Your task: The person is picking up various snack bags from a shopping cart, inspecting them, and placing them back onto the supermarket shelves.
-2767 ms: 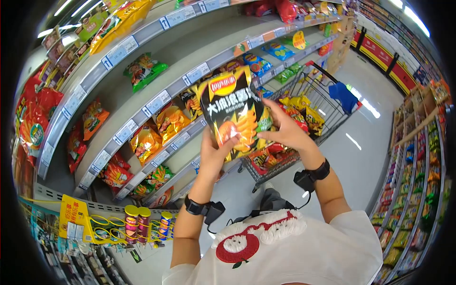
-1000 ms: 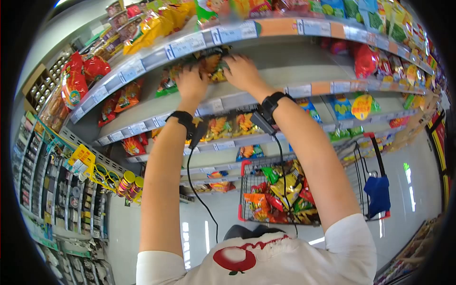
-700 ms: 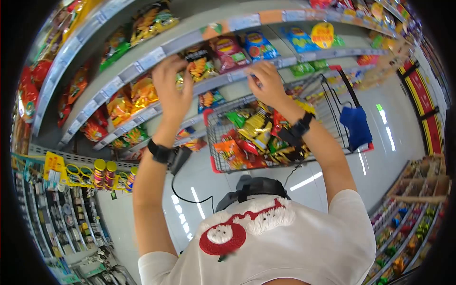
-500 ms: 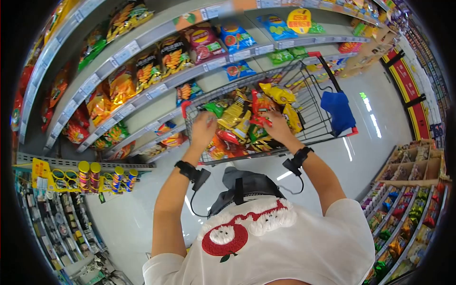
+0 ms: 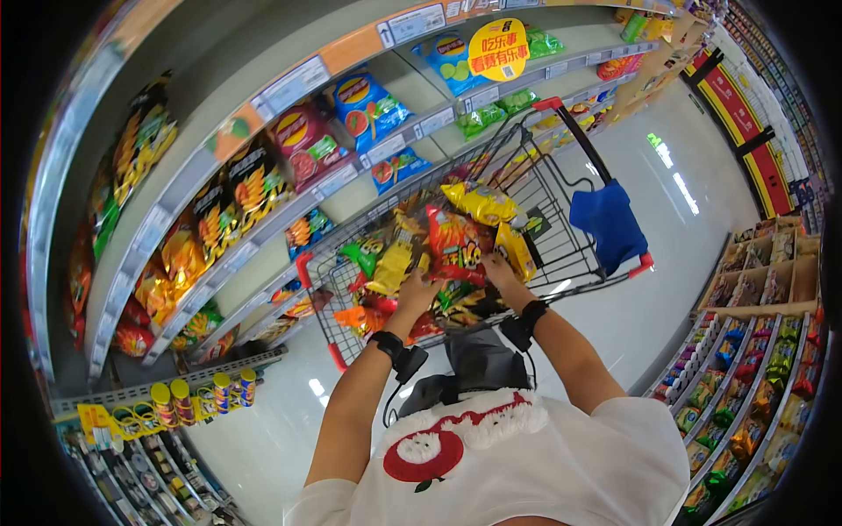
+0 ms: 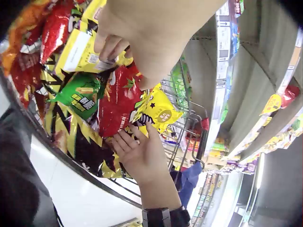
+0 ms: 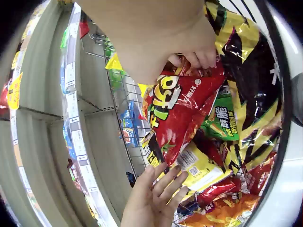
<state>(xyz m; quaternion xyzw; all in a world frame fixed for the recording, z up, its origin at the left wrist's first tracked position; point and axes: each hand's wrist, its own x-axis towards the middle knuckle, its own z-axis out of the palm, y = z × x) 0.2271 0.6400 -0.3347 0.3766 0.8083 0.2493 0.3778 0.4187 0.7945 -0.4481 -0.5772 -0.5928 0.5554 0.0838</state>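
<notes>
A heap of snack bags lies in a wire shopping cart point(image 5: 535, 237). Over the near side of the heap is my left hand point(image 5: 418, 294), its spread fingers at a yellow bag point(image 6: 81, 54) with a white label. My right hand point(image 5: 502, 273) touches the edge of a red snack bag point(image 7: 182, 106) with its fingers loosely bent. Beside that red bag are a green bag point(image 6: 80, 97), a bright yellow bag point(image 6: 163, 111) and black-and-yellow bags point(image 7: 246, 56). The heap hides the bags lower down.
Shelves of chip bags point(image 5: 303, 145) curve along the left and back of the cart. A blue cloth point(image 5: 607, 223) hangs by the cart handle. Chip tubes point(image 5: 182, 399) stand in a yellow rack at lower left. Another snack shelf point(image 5: 737, 403) borders the aisle on the right.
A black chip bag was held in both hands, then put on the upper shelf. The hands have since dropped to the cart, and the red bag there now stands higher on the heap.
</notes>
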